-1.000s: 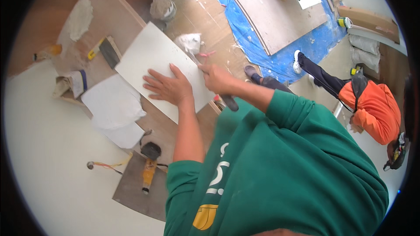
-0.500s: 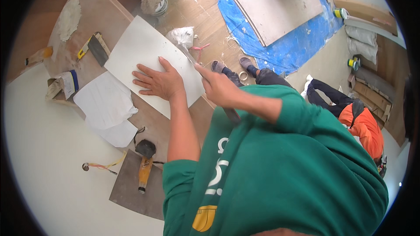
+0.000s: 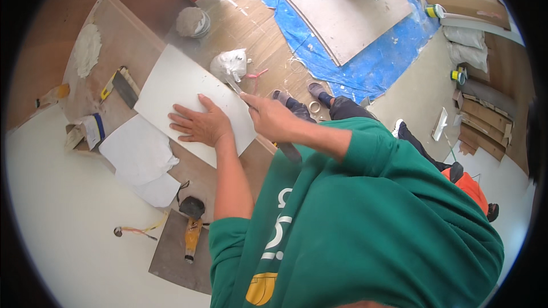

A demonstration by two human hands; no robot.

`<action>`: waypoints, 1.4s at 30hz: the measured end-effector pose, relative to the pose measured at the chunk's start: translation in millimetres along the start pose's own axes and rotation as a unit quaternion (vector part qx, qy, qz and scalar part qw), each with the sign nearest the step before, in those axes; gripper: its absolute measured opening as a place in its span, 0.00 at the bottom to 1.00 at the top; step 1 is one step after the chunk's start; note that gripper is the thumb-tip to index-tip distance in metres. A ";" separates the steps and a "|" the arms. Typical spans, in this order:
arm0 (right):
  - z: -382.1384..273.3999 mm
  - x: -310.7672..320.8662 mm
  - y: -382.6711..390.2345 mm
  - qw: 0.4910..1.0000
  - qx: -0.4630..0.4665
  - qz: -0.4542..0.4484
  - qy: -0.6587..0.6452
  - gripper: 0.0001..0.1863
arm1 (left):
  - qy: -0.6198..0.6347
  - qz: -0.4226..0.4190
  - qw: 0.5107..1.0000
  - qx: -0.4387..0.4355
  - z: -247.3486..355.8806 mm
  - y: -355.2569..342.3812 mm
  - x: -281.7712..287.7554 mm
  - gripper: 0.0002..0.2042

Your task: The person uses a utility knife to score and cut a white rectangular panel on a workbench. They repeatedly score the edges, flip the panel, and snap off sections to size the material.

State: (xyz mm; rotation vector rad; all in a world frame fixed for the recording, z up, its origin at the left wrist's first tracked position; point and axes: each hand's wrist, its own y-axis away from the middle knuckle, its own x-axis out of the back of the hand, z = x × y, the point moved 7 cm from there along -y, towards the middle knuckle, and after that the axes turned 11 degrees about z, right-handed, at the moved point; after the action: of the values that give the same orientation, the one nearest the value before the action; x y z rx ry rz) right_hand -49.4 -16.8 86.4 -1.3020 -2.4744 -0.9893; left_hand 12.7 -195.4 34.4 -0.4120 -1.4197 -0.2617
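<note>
My left hand (image 3: 205, 122) lies flat with fingers spread on a white board (image 3: 171, 82), pressing it onto the brown workbench. My right hand (image 3: 271, 118) grips a long flat metal tool (image 3: 290, 152) that looks like a file. Its narrow grey length runs along the board's right edge, and a dark end sticks out below my fist. Small specks dot the board near that edge. Crumpled white sheets (image 3: 137, 147) lie beside the board, on the near side. A yellow utility knife (image 3: 107, 88) and a dark grey block (image 3: 124, 91) rest just left of it.
On the bench are a black tape measure (image 3: 192, 207), an amber bottle (image 3: 193, 239) and white powder (image 3: 87, 51). A bucket (image 3: 194, 21) and a white bag (image 3: 229, 65) stand on the floor beyond. Blue sheeting (image 3: 308, 43) lies there too. A person in orange (image 3: 469, 188) is at right.
The whole view has shifted slightly. My right hand and the tool have slid a little farther along the board's edge. The person in orange has moved, and a white flat-headed tool shows beside them.
</note>
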 end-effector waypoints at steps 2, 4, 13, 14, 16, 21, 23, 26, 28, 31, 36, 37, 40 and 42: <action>-12.9 5.9 15.6 0.999 -0.026 -0.019 -0.004 0.27 | 0.006 0.001 1.000 0.004 1.7 0.7 -3.2 0.39; -15.8 0.4 25.9 0.998 -0.050 -0.043 0.009 0.27 | 0.010 0.000 1.000 0.005 0.7 1.7 -4.3 0.39; -36.0 8.1 -18.9 0.999 0.026 0.021 -0.043 0.27 | -0.006 -0.010 1.000 0.014 -4.3 0.7 -6.2 0.40; -38.2 4.4 -21.6 0.999 0.024 0.015 -0.045 0.27 | -0.001 -0.009 1.000 0.013 -0.1 0.6 -6.4 0.40; -43.4 -10.2 -29.1 0.999 0.020 0.004 -0.050 0.27 | -0.006 -0.017 1.000 0.012 0.2 0.6 -5.3 0.40; -20.3 -19.2 -41.4 0.999 -0.012 0.037 -0.016 0.27 | -0.006 -0.005 1.000 -0.002 8.4 -2.7 -7.5 0.39; -24.7 -16.3 -31.2 0.999 -0.010 0.023 -0.027 0.28 | -0.004 0.003 1.000 0.000 7.4 -1.1 -10.2 0.39; -23.7 -20.3 -27.4 0.999 -0.015 0.009 -0.042 0.28 | -0.015 0.005 1.000 0.003 -6.4 2.4 -6.6 0.39; 2.4 -17.1 -45.8 0.999 0.035 0.034 -0.003 0.27 | -0.023 0.002 1.000 0.001 -1.0 2.6 -5.2 0.39; -4.4 19.9 -38.7 0.999 0.032 0.034 -0.024 0.26 | -0.034 0.014 0.999 -0.012 -4.2 2.8 -9.0 0.38; 8.7 37.2 6.7 0.998 -0.047 -0.023 -0.028 0.27 | -0.001 0.006 1.000 -0.005 -0.9 0.9 -2.2 0.39; 14.7 30.1 11.9 1.000 -0.005 0.002 -0.011 0.27 | 0.003 0.001 1.000 -0.006 1.3 0.7 -1.1 0.39; 7.5 9.0 29.0 1.000 0.006 0.001 0.002 0.27 | 0.015 0.007 1.000 -0.010 -0.2 0.8 0.1 0.39; -1.2 7.8 34.6 0.999 -0.030 -0.024 0.024 0.27 | 0.019 0.005 1.000 -0.007 -1.6 1.3 -0.1 0.39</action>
State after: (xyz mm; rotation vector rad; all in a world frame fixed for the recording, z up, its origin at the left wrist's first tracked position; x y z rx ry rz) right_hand -27.1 1.4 107.2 -1.2270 -2.4684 -1.1007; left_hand 14.7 -194.9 34.0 -0.4238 -1.3792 -0.2705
